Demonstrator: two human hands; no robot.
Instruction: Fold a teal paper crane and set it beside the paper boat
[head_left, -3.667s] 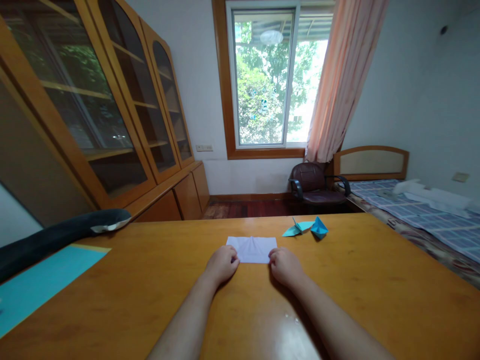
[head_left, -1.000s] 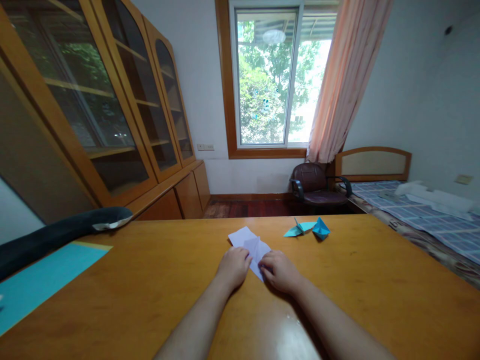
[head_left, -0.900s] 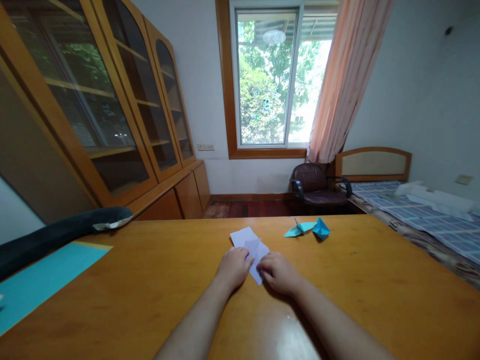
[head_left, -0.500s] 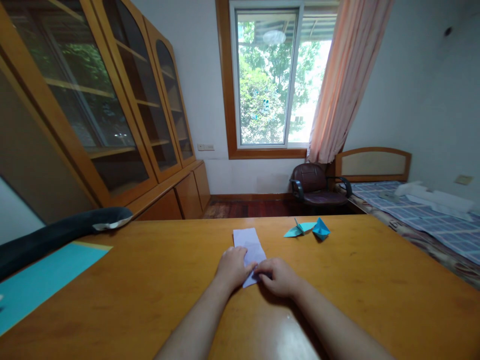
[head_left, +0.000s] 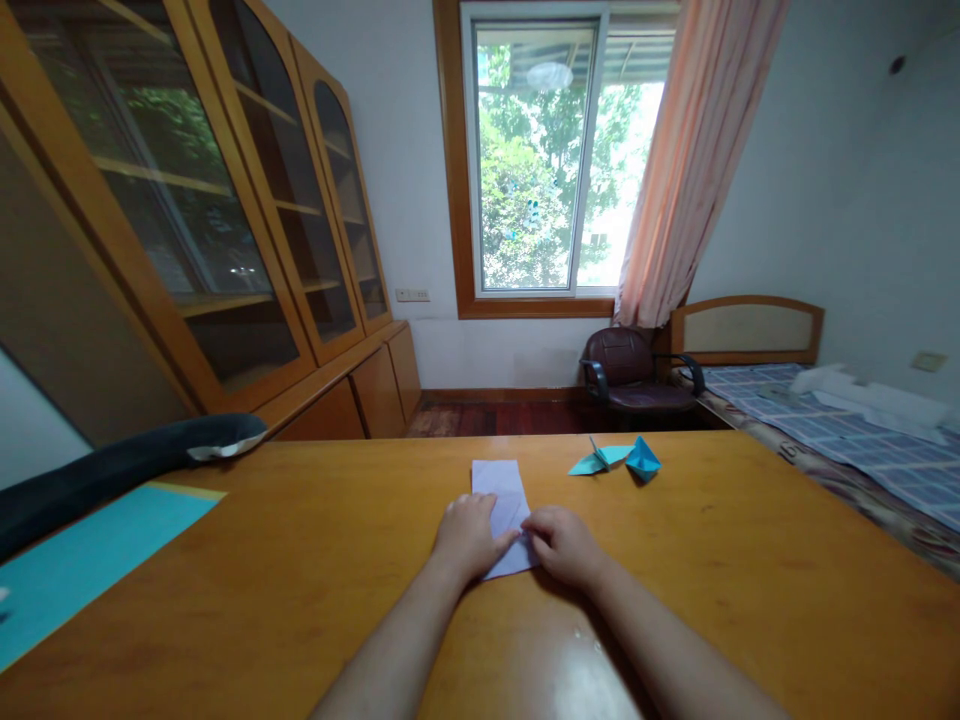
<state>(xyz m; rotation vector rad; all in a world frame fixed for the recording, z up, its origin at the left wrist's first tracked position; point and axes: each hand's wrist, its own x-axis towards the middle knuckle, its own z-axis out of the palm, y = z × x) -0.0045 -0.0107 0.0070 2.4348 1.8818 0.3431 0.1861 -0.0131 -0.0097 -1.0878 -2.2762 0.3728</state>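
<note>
Here both hands rest on a folded white paper that lies flat on the wooden table, near the middle of the tabletop and a little toward the near edge. The paper forms a narrow strip running from near to far, with its far end free and its near end under the fingers. The left hand sits on the paper's left near side, knuckles up, fingers curled down and pressing on the sheet. The right hand sits on the paper's right near corner in the same curled pose, fingertips on the paper. The two hands are close together, almost meeting over the strip; whether either one pinches an edge cannot be told from this angle.

Farther away and to the right, apart from the white paper, lie two folded blue paper figures: a flat, pointed one and, just beside it on the right, a small boat-like one. At the near left a blue sheet lies flat on the table, and a dark padded object rests along its far side. Beyond the table stand a brown chair, a bed on the right, a window with a pink curtain, and glass-fronted cabinets on the left.
</note>
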